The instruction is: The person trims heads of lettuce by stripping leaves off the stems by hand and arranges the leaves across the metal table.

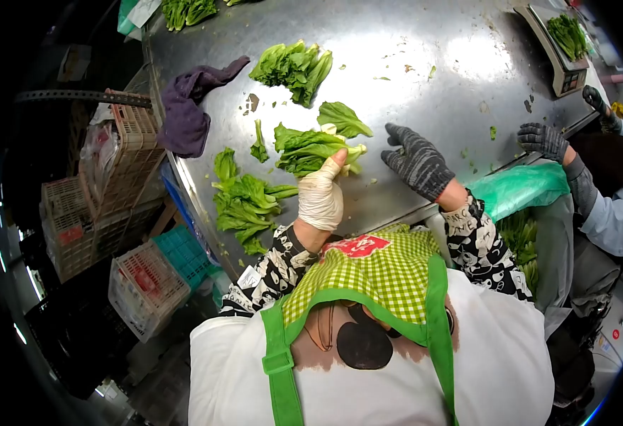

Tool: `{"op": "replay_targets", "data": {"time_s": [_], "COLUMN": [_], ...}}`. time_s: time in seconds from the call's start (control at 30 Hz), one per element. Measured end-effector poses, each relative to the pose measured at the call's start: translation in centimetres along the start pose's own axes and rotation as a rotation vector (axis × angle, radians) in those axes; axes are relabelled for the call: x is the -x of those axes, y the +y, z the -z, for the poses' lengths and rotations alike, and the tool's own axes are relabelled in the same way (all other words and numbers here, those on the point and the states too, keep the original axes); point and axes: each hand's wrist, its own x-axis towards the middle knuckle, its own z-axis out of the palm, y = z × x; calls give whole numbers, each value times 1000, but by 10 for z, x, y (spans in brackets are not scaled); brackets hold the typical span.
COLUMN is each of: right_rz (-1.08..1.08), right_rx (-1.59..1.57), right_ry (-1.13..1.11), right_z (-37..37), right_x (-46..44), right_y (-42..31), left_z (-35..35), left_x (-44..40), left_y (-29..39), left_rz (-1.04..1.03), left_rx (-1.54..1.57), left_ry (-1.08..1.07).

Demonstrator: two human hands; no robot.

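Note:
My left hand (321,197), in a pale wrap-like glove with the thumb tip bare, grips a bunch of leafy lettuce (304,150) near its pale stem end. Its other fingers are hidden under the leaves. To the right, my right hand (419,165) in a dark grey knit glove hovers over the table, fingers stretched out and thumb apart, holding nothing. A loose lettuce leaf (345,119) lies just beyond the held bunch. Behind it is another lettuce bunch (293,69). A pile of leaves (249,206) lies left of my left hand, with a small leaf (259,143) nearby.
A purple cloth (187,110) lies on the metal table's (386,35) left edge. At the far right stands a scale (556,53) bearing greens. A co-worker's gloved hand (543,140) rests near the edge, beside a green plastic bag (521,188). Crates (148,280) stand at the left.

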Motion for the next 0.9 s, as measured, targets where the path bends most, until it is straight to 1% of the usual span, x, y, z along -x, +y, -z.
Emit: {"op": "replay_targets", "data": {"time_s": [0.03, 0.07, 0.17, 0.2, 0.23, 0.3, 0.33, 0.37, 0.4, 0.43, 0.5, 0.53, 0.57, 0.6, 0.63, 0.7, 0.73, 0.77, 0.8, 0.83, 0.9], "right_rz": [14, -26, 201, 323, 262, 143, 23, -10, -42, -74, -22, -3, 17, -59, -106, -200, -272, -178, -87, 0, 194], "right_rx": [65, -118, -408, -378, -331, -237, -417, -420, -423, -424, -326, -178, -28, 102, 318, 748, 807, 763, 716, 666, 432], "right_ry": [33, -91, -297, -241, -216, -161, -186, -109, -32, 46, 310, 395, 477, 500, 527, 577, 597, 548, 498, 446, 382], "right_z": [9, 18, 14, 12, 12, 15, 25, 31, 38, 46, 60, 71, 83, 97, 106, 120, 118, 116, 116, 113, 91], "right_x": [2, 1, 0, -1, -3, -8, -7, -11, -18, -26, -50, -61, -68, -67, -67, -68, -69, -78, -90, -99, -113], "right_y": [-11, -14, -13, -20, -20, -17, -23, -16, -1, 16, 64, 91, 109, 109, 109, 107, 79, 73, 69, 64, 46], "left_z": [-2, 8, -24, -26, -25, -22, -25, -30, -22, -21, -27, -25, -21, -17, -13, -11, -10, -7, 1, 3, 8], "left_x": [-1, -7, -4, -5, -11, -19, -23, -27, -40, -47, -53, -57, -62, -67, -71, -74, -73, -70, -70, -66, -58], "left_y": [3, -2, 2, 0, -10, -5, -2, -1, -12, -14, -7, -15, -18, -21, -24, -22, -19, -16, -16, -11, 2], "left_rz": [-3, -1, -44, 2, -69, 4, -62, -127, -453, -508, -746, -757, -817, -876, -935, -764, -684, -601, -768, -696, -549], "left_rx": [-22, -55, -61, -136, -231, -475, -616, -757, -913, -1020, -1711, -1747, -1812, -1876, -1941, -2043, -2064, -2083, -2033, -2052, -2089], "left_ry": [-10, -18, -180, -212, -116, -148, -160, -169, -230, -287, -363, -388, -427, -464, -502, -549, -563, -579, -534, -531, -530]}}
